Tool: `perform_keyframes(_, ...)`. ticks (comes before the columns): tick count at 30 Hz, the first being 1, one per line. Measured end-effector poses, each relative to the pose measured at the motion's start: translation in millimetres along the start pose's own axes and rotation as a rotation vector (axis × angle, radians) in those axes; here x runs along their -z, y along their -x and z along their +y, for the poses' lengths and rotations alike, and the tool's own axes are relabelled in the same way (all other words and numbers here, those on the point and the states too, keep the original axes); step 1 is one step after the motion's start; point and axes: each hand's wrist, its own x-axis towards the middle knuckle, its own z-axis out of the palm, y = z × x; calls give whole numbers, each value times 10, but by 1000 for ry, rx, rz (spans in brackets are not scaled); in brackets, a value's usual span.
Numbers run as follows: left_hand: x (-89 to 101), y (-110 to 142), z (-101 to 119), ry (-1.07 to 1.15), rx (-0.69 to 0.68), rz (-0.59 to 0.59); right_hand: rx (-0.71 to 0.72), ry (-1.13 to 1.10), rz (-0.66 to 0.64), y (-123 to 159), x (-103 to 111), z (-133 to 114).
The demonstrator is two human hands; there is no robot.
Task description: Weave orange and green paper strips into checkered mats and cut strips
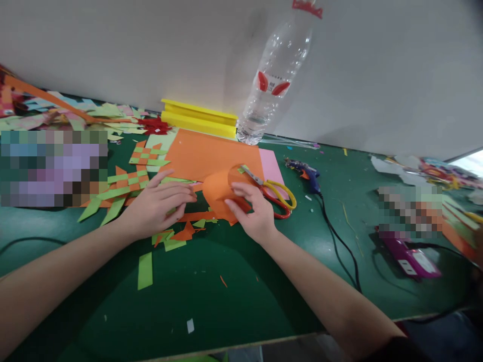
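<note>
My right hand point(256, 213) grips the edge of a curled piece of orange paper point(217, 191) between thumb and fingers. To its left, my left hand point(158, 203) holds nothing; its fingers are stretched toward the curled paper, slightly apart. Scissors point(281, 193) with yellow and red handles lie just beyond my right hand, on flat orange paper sheets point(211, 151). Beside my left hand are woven green and orange paper pieces point(128, 183). Green and orange scraps point(175, 239) are scattered between and below the hands.
A clear plastic bottle point(273, 75) leans by the grey wall, next to a folded yellow strip point(199, 118). At right lie a blue glue gun point(307, 173) with a black cord and a purple power strip point(409, 256). Paper scraps point(75, 118) heap at the back left.
</note>
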Motion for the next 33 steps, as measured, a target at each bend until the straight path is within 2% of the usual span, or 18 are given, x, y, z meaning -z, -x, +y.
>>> perform_keyframes(7,-20,6,-15,-31,-94,-65,312,43,-74,-43,12,-54)
perform_keyframes(17,-47,27,-28,-83,-82,-116,422,29,-247,-69,47,-73)
perform_keyframes(19,-60,40,-45,-99,-74,-142,389,33,-250,-76,60,-89)
perform_keyframes(22,-63,45,-54,-80,-51,-160,247,-6,-233,-64,70,-98)
perform_keyframes(28,-48,14,-31,-3,-68,-142,9,-65,-55,-16,58,-70)
perform_keyframes(33,-53,7,0,6,-49,-116,-234,-232,12,-30,44,-102)
